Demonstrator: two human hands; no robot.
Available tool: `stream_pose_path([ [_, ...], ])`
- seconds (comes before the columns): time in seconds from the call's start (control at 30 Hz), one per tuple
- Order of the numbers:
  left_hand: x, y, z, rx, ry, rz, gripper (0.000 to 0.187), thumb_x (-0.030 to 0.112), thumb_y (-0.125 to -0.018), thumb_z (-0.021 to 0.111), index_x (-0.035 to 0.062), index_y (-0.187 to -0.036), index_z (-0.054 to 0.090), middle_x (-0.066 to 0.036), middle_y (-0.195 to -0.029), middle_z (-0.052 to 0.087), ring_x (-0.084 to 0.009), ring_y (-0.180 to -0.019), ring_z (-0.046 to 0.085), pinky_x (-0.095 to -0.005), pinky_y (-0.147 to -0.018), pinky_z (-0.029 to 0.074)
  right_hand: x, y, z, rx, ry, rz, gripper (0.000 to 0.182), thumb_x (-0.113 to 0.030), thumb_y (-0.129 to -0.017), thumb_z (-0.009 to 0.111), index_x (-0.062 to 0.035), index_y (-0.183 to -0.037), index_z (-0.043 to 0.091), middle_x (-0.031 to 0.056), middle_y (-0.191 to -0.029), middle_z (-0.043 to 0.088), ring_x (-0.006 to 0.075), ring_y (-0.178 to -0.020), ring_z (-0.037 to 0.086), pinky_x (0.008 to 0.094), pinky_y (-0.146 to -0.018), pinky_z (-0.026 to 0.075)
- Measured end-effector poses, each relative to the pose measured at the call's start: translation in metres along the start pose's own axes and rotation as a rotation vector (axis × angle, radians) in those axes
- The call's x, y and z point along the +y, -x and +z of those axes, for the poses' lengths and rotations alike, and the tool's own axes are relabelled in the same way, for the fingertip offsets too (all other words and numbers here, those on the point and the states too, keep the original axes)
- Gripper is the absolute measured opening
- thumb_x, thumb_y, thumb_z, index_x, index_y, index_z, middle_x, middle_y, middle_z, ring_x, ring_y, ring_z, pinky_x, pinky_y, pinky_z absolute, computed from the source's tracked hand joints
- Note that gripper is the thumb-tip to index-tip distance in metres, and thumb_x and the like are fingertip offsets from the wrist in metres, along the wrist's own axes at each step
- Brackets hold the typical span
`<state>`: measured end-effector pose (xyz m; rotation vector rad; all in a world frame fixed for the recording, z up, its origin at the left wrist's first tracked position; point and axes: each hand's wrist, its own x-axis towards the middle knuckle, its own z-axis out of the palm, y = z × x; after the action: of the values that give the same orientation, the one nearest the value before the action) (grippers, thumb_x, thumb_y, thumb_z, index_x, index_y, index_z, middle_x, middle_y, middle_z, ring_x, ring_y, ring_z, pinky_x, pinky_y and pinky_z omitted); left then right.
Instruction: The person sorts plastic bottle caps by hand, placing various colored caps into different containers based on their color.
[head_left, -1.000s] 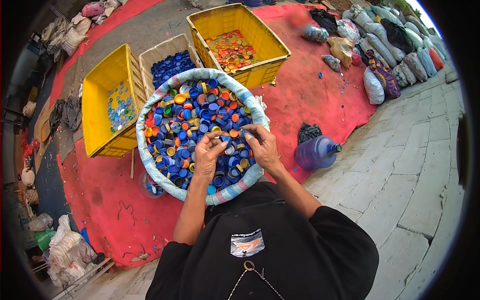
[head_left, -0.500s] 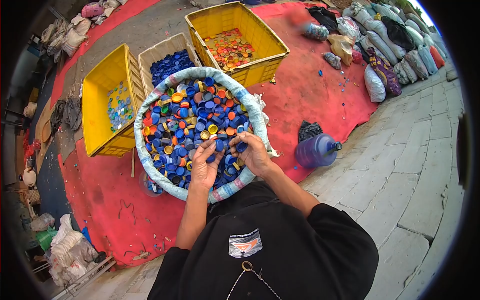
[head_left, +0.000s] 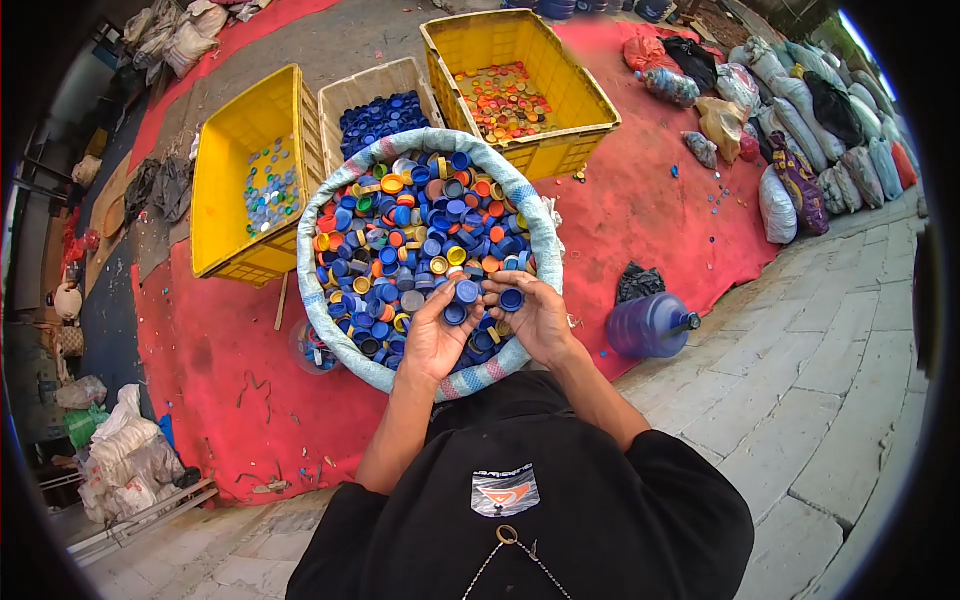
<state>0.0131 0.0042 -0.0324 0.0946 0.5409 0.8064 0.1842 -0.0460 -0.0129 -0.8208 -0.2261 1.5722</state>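
Note:
A round container with a rolled, pale blue cloth rim [head_left: 311, 262] is heaped with loose bottle caps [head_left: 400, 235], mostly blue, with orange, yellow and green ones among them. Over its near side, my left hand [head_left: 432, 340] pinches a blue bottle cap [head_left: 467, 291]; a second blue cap [head_left: 455, 314] shows against its fingers. Close beside it, my right hand [head_left: 540, 322] has its fingers closed around another blue bottle cap [head_left: 511, 300], hollow side up. The fingertips of both hands nearly meet above the heap.
Beyond the container stand a yellow crate [head_left: 222, 180] with blue, green and pale caps, a whitish crate [head_left: 415, 75] of dark blue caps, and another yellow crate [head_left: 560, 155] with orange and red caps. A large blue water jug [head_left: 645, 326] lies at right. Filled sacks [head_left: 778, 205] line the wall.
The view has shifted, so the container, crates and jug appear further right. Both hands stay over the heap, still holding blue caps, whose faces show more openly now.

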Motion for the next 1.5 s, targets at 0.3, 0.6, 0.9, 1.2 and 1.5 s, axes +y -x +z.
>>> stream_pose_path([
  [0.3,0.010,0.004,0.004,0.020,0.117,0.029,0.036,0.021,-0.097,0.056,-0.0050,-0.122,0.053,-0.015,-0.103,0.061,-0.0230,-0.090,0.062,-0.0369,-0.084,0.055,-0.011,-0.007,-0.001,0.214,1.366,-0.591,0.030,-0.001,-0.081,0.061,-0.0013,-0.111,0.061,0.0102,-0.095,0.063,0.0210,-0.088,0.059,0.0334,-0.079,0.047],
  [0.6,0.018,0.008,-0.014,0.158,0.071,0.081,0.041,0.042,-0.096,0.056,0.0035,-0.110,0.058,-0.006,-0.089,0.062,-0.0172,-0.082,0.061,-0.0338,-0.076,0.054,-0.026,0.005,0.012,-0.103,2.027,-0.438,0.046,-0.010,-0.065,0.074,-0.0044,-0.109,0.062,0.0138,-0.092,0.064,0.0338,-0.089,0.058,0.0427,-0.081,0.046],
  [0.9,0.017,0.009,-0.011,0.193,-0.005,0.068,0.029,0.042,-0.093,0.061,0.0142,-0.096,0.059,0.000,-0.088,0.061,-0.0157,-0.081,0.061,-0.0342,-0.073,0.053,-0.015,-0.004,0.003,-0.089,2.054,-0.399,0.046,-0.009,-0.068,0.073,-0.0031,-0.111,0.059,0.0161,-0.099,0.064,0.0350,-0.092,0.058,0.0446,-0.081,0.046],
  [1.2,0.019,0.008,-0.002,0.179,-0.096,0.009,0.026,0.027,-0.089,0.070,0.0124,-0.108,0.058,0.002,-0.091,0.059,-0.0100,-0.081,0.058,-0.0311,-0.073,0.052,-0.014,0.005,0.012,0.053,1.519,-0.464,0.045,-0.009,-0.074,0.074,0.0009,-0.115,0.059,0.0196,-0.095,0.061,0.0329,-0.087,0.062,0.0409,-0.078,0.050],
  [1.5,0.030,0.021,-0.007,0.207,-0.040,0.009,0.024,0.031,-0.095,0.061,0.0132,-0.109,0.054,-0.003,-0.102,0.063,-0.0164,-0.088,0.063,-0.0353,-0.076,0.056,0.003,0.003,0.018,0.021,0.077,-0.011,0.035,-0.020,-0.092,0.051,0.0000,-0.120,0.056,0.0075,-0.098,0.061,0.0179,-0.085,0.059,0.0305,-0.073,0.048],
])
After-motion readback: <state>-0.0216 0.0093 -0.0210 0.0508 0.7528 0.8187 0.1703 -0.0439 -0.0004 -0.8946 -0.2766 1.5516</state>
